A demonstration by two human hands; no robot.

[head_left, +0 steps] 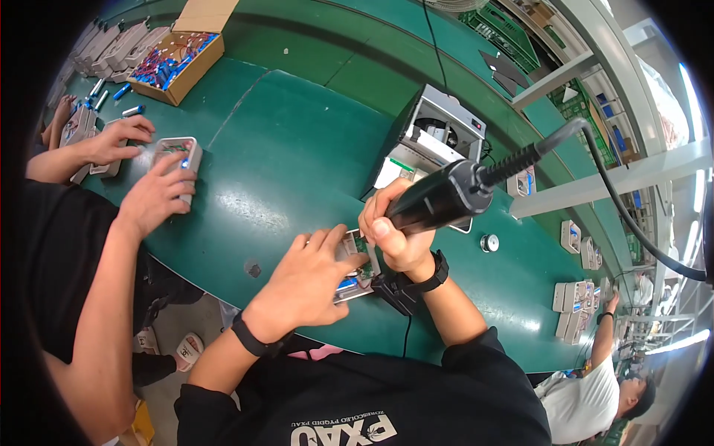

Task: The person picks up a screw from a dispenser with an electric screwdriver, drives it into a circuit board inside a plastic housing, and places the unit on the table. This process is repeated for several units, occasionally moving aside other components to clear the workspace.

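My right hand (401,241) is wrapped round a black electric screwdriver (439,199), whose cable leads up and off to the right. The screwdriver's lower end points down over a small light grey plastic case (355,294); its tip is hard to make out. Inside the open case are a green circuit board (367,256) and a blue battery (346,284). With its fingers over the far and left side and its thumb at the board, my left hand (301,279) grips the case on the green table (312,178).
A screw feeder machine (454,123) stands beyond my right hand, near a small round tin (489,242). By my right wrist is a black block (394,293). At left, a co-worker's hands (160,186) handle another case; behind stands a cardboard box (204,67) of blue batteries. Stacked cases (569,301) lie right.
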